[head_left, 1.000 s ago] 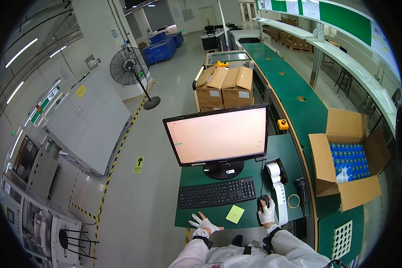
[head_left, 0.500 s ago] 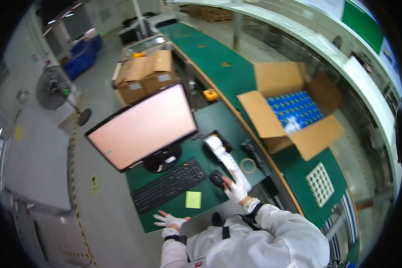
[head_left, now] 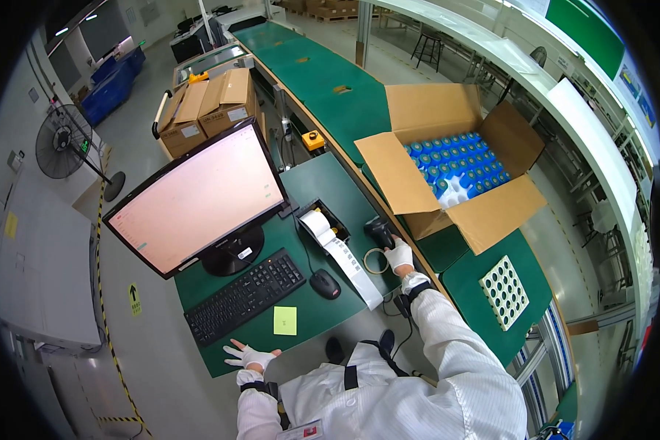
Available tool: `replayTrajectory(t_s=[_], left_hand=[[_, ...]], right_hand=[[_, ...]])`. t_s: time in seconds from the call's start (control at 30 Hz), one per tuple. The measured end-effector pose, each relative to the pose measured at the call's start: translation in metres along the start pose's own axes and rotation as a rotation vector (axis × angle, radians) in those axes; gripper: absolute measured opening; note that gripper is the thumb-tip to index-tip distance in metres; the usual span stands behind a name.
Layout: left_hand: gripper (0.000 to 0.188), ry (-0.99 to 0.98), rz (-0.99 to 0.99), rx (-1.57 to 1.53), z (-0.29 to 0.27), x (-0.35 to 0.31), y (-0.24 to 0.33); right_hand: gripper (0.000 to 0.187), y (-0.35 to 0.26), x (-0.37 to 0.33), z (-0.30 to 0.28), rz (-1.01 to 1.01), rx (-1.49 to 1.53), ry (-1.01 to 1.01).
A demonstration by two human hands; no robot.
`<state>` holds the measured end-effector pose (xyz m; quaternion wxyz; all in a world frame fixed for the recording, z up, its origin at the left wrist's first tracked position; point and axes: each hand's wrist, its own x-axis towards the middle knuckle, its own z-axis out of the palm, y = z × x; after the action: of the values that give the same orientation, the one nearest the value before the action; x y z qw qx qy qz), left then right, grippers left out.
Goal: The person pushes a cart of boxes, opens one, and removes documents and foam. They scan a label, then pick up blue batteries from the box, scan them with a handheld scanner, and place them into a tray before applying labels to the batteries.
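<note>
My left hand (head_left: 250, 356), in a white fingerless glove, rests at the desk's near edge with its fingers spread and holds nothing. At the right side of the desk, my gloved right hand (head_left: 399, 257) is closed round the handle of a black barcode scanner (head_left: 378, 231). A roll of tape (head_left: 375, 261) lies just left of that hand. Beside it, a strip of white labels (head_left: 352, 271) runs from a label roll (head_left: 317, 226) in a black holder. The black mouse (head_left: 325, 284) and keyboard (head_left: 246, 295) lie between my hands, with a yellow-green sticky note (head_left: 285, 320) nearby.
A monitor (head_left: 198, 198) stands at the desk's back left. To the right, a green bench (head_left: 447, 253) carries an open carton (head_left: 477, 224) of blue-wrapped cylinders and a white tray (head_left: 504, 292) with round holes. Closed cartons (head_left: 227, 103) and a fan (head_left: 62, 139) stand farther back.
My right hand has left the mouse and moved right to the scanner. The left hand stays spread at the desk edge. The whole view has shifted a little.
</note>
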<state>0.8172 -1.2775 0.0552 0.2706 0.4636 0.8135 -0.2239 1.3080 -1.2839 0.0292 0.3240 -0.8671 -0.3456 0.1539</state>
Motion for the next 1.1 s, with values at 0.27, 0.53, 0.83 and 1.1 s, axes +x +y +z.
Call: replayTrajectory(t_s=[0.27,0.53,0.83,1.1], left_hand=[[0.157,-0.021,-0.006,0.004,0.000,-0.001,-0.001],[0.157,-0.014,0.021,0.029,0.001,0.002,-0.003],[0.150,0.016,-0.008,-0.032,0.001,0.001,-0.008],[0.066,0.343,0.047,-0.522,-0.010,0.075,-0.055]], right_hand=[[0.034,-0.009,-0.072,-0.053,0.188,0.191,-0.534],[0.039,-0.016,-0.070,-0.047,-0.145,-0.234,-0.552],[0.043,-0.019,-0.054,-0.035,-0.159,-0.305,-0.504],[0.024,0.006,-0.047,-0.025,0.142,0.184,-0.213]])
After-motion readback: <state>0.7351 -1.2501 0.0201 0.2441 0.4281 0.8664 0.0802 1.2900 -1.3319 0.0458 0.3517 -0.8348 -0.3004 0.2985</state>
